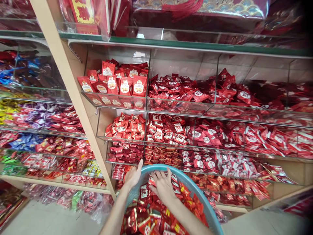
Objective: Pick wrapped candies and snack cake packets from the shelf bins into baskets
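A blue plastic basket (209, 204) full of small red snack packets (151, 212) is low in front of me. My left hand (132, 176) rests at its left rim, thumb sticking up and the other fingers curled over the edge, partly hidden. Inside the basket, near the far rim, my right hand (163, 186) lies palm down on the packets with its fingers spread. White-labelled red packets (144, 191) show beside its fingertips. I see no packet lifted in either hand.
Tiered shelves with glass fronts hold red packets (166, 129) just beyond the basket. A wooden upright (70, 88) divides them from shelves of mixed sweets (36, 114) on the left. A green-edged glass shelf (171, 44) juts out above. Bagged sweets (61, 197) lie low at the left.
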The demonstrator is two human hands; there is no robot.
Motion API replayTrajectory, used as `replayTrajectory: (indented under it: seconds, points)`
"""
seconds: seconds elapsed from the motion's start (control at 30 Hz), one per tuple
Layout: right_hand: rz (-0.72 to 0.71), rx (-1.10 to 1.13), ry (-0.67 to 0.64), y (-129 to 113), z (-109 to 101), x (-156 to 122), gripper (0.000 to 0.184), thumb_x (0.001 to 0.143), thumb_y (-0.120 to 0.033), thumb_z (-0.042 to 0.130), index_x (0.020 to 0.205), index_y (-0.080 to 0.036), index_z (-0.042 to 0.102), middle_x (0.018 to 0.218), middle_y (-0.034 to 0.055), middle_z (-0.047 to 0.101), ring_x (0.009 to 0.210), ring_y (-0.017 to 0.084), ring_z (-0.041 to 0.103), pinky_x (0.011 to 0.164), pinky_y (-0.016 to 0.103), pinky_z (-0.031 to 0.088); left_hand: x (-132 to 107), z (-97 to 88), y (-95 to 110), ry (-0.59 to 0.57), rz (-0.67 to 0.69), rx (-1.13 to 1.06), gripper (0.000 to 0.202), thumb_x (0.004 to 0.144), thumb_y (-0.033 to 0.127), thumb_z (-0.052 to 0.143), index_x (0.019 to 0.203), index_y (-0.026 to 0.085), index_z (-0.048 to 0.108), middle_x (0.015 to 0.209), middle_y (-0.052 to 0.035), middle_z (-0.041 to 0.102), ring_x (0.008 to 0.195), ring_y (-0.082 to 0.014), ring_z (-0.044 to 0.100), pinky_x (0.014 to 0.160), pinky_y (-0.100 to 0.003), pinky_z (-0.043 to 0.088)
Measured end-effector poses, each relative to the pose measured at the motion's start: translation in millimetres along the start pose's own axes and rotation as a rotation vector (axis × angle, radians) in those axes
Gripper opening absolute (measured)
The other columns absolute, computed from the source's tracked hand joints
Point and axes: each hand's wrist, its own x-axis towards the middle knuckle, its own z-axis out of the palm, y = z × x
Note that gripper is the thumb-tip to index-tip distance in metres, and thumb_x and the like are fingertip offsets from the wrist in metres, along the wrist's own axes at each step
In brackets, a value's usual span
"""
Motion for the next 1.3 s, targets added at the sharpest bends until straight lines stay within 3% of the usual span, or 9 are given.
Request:
replayTrajectory:
  seconds: [0.1,0.3,0.47,0.67,0.77,0.87,0.97,1.1,1.3]
  points:
    - [0.028,0.03,-0.097,1.7,-9.8,5.0,0.034,0.083,-0.035,0.063,0.114,-0.021,0.061,0.114,0.0093,0.066,0.107,0.027,0.058,0.109,0.058,0.016,1.1,0.7,-1.6,-0.03,0.018,-0.031,0.096,0.077,0.079,-0.001,0.094,0.016,0.069,0.109,-0.0205,0.069,0.11,-0.0361,0.061,0.091,-0.043,0.042]
    - [0.022,0.031,-0.164,10.1,-18.8,16.5,0.039,0.083,-0.042,0.061,0.116,-0.022,0.059,0.111,0.0083,0.069,0.105,0.028,0.06,0.105,0.056,0.025,1.6,0.0,-1.0,-0.033,0.018,-0.026,0.095,0.077,0.079,-0.001,0.09,0.016,0.07,0.108,-0.021,0.07,0.109,-0.0364,0.061,0.089,-0.042,0.043]
    - [-0.02,-0.045,-0.204,5.1,-19.9,20.8,0.026,0.087,-0.031,0.052,0.107,-0.017,0.064,0.104,0.011,0.071,0.102,0.027,0.063,0.101,0.046,0.033,1.6,0.2,-0.8,-0.031,0.038,-0.012,0.093,0.078,0.077,-0.001,0.087,0.018,0.07,0.102,-0.0189,0.072,0.105,-0.0357,0.063,0.088,-0.043,0.044]
    - [-0.017,-0.153,-0.181,7.4,-13.7,23.1,0.039,0.089,-0.012,0.039,0.125,-0.012,0.054,0.107,0.015,0.069,0.095,0.026,0.065,0.09,0.039,0.042,1.9,0.4,-0.9,-0.037,0.028,-0.029,0.091,0.079,0.077,0.001,0.089,0.018,0.069,0.106,-0.02,0.07,0.108,-0.0371,0.061,0.091,-0.044,0.042]
    - [-0.034,-0.182,-0.166,13.8,-12.9,24.7,0.038,0.086,-0.006,0.04,0.118,-0.014,0.059,0.106,0.0137,0.07,0.092,0.025,0.066,0.086,0.037,0.044,0.9,0.0,-0.4,-0.035,0.031,-0.032,0.091,0.079,0.077,0.001,0.088,0.018,0.069,0.105,-0.0188,0.071,0.108,-0.0359,0.061,0.09,-0.043,0.042]
    - [-0.049,-0.189,-0.121,15.5,-16.0,24.7,0.037,0.084,-0.001,0.039,0.111,-0.013,0.062,0.104,0.014,0.07,0.094,0.026,0.065,0.088,0.039,0.043,0.8,0.4,-0.5,-0.029,0.036,-0.02,0.092,0.079,0.077,-0.001,0.085,0.018,0.07,0.102,-0.0183,0.072,0.105,-0.035,0.063,0.089,-0.041,0.043]
    - [-0.076,-0.168,-0.04,6.6,-16.7,21.8,0.039,0.088,-0.005,0.038,0.122,-0.014,0.056,0.112,0.013,0.068,0.101,0.024,0.062,0.094,0.04,0.039,2.0,1.1,-0.9,-0.028,0.037,-0.005,0.092,0.08,0.076,0.0,0.091,0.017,0.07,0.104,-0.0182,0.071,0.108,-0.0352,0.062,0.089,-0.042,0.044]
    - [-0.164,-0.122,0.031,-21.3,-0.3,11.9,0.034,0.094,-0.016,0.04,0.125,-0.019,0.053,0.117,0.0077,0.066,0.105,0.021,0.057,0.098,0.039,0.037,2.9,1.2,-0.8,-0.019,0.031,-0.003,0.09,0.081,0.075,0.001,0.098,0.018,0.069,0.111,-0.017,0.07,0.112,-0.034,0.06,0.093,-0.042,0.044]
    - [-0.29,-0.141,0.018,-55.2,39.1,-1.2,0.019,0.089,-0.012,0.049,0.101,-0.016,0.063,0.09,0.0063,0.068,0.093,0.022,0.056,0.093,0.039,0.04,1.9,1.0,-1.0,-0.011,0.017,0.009,0.089,0.08,0.075,0.002,0.098,0.019,0.069,0.11,-0.0155,0.07,0.111,-0.0331,0.061,0.094,-0.043,0.044]
